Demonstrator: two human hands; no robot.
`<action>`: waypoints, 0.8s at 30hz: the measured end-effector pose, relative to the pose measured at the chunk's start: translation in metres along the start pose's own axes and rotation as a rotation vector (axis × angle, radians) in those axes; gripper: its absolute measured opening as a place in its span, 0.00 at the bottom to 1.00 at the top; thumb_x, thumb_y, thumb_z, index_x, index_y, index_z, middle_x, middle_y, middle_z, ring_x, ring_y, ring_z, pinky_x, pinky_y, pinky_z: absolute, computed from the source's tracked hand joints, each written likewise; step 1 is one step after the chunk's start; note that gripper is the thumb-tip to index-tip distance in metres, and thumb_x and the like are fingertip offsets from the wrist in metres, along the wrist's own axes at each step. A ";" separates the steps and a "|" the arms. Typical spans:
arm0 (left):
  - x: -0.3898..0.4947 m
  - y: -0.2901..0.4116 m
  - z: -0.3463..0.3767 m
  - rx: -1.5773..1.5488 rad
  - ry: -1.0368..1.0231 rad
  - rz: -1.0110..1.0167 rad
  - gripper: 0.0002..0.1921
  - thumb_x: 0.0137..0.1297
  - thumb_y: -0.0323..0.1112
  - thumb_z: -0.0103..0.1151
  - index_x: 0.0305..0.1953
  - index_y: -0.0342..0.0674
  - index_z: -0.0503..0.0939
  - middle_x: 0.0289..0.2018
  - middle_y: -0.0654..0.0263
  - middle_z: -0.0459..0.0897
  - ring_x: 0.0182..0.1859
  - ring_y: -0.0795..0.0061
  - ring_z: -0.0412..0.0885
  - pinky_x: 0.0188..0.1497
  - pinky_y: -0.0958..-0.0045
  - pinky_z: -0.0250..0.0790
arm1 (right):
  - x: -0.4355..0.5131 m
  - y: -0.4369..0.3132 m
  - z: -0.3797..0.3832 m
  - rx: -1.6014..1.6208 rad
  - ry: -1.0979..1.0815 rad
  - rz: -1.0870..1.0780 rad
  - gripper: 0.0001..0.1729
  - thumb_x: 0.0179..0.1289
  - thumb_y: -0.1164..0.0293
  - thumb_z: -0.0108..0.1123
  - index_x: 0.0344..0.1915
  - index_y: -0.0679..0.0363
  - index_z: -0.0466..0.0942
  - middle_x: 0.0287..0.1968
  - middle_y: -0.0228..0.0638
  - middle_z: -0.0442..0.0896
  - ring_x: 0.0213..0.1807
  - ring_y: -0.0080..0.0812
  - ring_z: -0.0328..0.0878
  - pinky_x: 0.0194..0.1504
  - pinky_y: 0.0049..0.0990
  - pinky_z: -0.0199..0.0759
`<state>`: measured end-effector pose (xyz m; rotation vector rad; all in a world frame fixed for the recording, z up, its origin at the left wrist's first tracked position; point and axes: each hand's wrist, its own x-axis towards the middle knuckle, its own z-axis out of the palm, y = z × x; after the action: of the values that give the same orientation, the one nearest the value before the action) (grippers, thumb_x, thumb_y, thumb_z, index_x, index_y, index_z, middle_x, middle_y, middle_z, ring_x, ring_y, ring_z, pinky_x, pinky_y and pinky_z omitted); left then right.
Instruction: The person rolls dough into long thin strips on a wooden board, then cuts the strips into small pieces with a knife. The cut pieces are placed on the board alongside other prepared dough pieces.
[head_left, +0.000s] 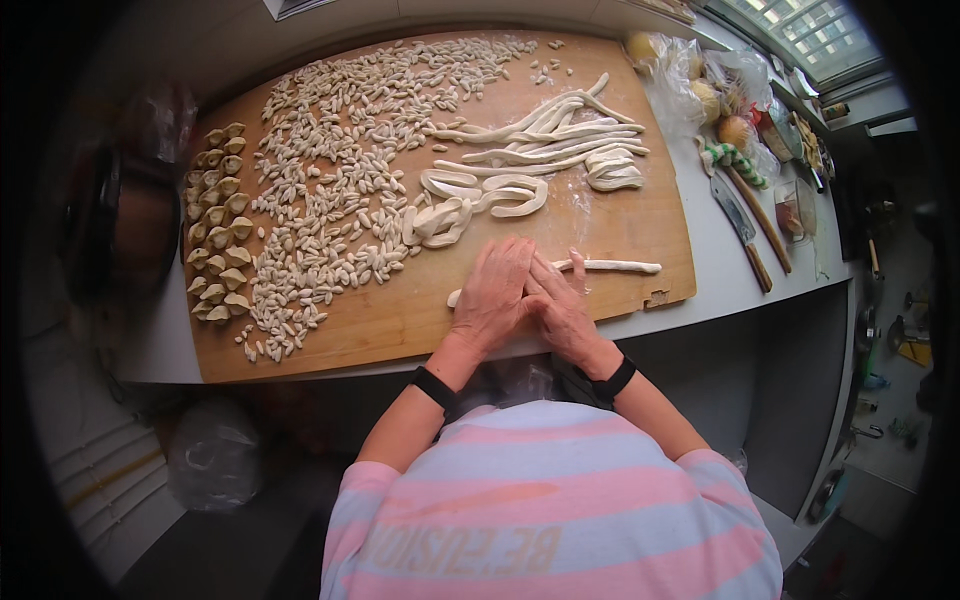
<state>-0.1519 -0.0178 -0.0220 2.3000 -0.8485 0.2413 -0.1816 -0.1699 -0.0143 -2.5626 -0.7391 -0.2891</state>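
My left hand (496, 292) and my right hand (559, 304) lie side by side, touching, palms down over a rope of dough (619, 266) near the front edge of the wooden board (390, 322). The rope shows on both sides of my hands; its middle is hidden beneath them. Beyond my hands are looped dough strips (517, 196) and long floured dough ropes (555, 150). Many small dough pieces (337, 217) cover the board's left and far parts. Folded filled dumplings (217, 225) stand in rows at the left edge.
Right of the board, a cleaver (735, 214) and a wooden rolling pin (761, 217) lie on the white countertop (795, 300). Plastic bags with fruit (705, 97) stand behind them. A dark pot (120, 225) is at the far left.
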 end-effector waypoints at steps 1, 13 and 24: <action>0.002 -0.002 0.003 0.085 -0.072 -0.039 0.34 0.61 0.55 0.50 0.59 0.32 0.66 0.59 0.54 0.69 0.65 0.54 0.62 0.69 0.57 0.50 | -0.008 0.004 -0.004 -0.055 -0.019 0.087 0.25 0.65 0.70 0.50 0.62 0.62 0.65 0.66 0.45 0.64 0.69 0.40 0.59 0.70 0.51 0.28; 0.019 -0.025 0.012 0.010 -0.084 -0.123 0.13 0.50 0.31 0.64 0.34 0.38 0.71 0.40 0.61 0.74 0.45 0.58 0.73 0.47 0.64 0.65 | -0.052 0.088 -0.043 0.006 0.290 0.348 0.08 0.52 0.78 0.61 0.35 0.59 0.78 0.42 0.34 0.78 0.49 0.38 0.72 0.56 0.38 0.56; 0.037 0.015 0.036 0.080 0.057 -0.070 0.12 0.54 0.26 0.56 0.42 0.36 0.76 0.48 0.57 0.76 0.54 0.55 0.72 0.59 0.58 0.62 | -0.022 0.102 -0.061 -0.025 0.096 0.065 0.26 0.49 0.85 0.54 0.53 0.65 0.72 0.59 0.47 0.71 0.60 0.49 0.66 0.64 0.42 0.56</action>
<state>-0.1350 -0.0682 -0.0271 2.3802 -0.7401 0.3137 -0.1488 -0.2860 -0.0056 -2.5702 -0.6191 -0.3999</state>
